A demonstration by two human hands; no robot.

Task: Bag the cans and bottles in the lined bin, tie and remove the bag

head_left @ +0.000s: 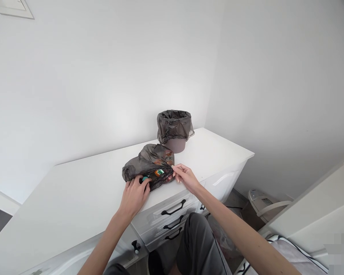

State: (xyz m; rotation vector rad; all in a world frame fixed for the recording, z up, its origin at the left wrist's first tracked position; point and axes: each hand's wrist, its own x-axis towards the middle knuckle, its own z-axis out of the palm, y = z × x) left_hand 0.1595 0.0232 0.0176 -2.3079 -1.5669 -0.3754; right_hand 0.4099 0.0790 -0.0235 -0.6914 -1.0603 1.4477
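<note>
A filled grey plastic bag [149,162] lies on its side on the white dresser top [74,194]; coloured wrappers show through it. My left hand [134,193] rests on the bag's near left end, fingers curled over the plastic. My right hand [185,176] pinches the bag's gathered edge at its right side. Behind the bag stands a small round bin [174,130] lined with another grey bag.
The dresser has drawers with black handles [174,209] below my hands. My knee in dark trousers [197,244] is in front of them. A white appliance [263,202] sits on the floor at right, beside a white furniture edge [318,206].
</note>
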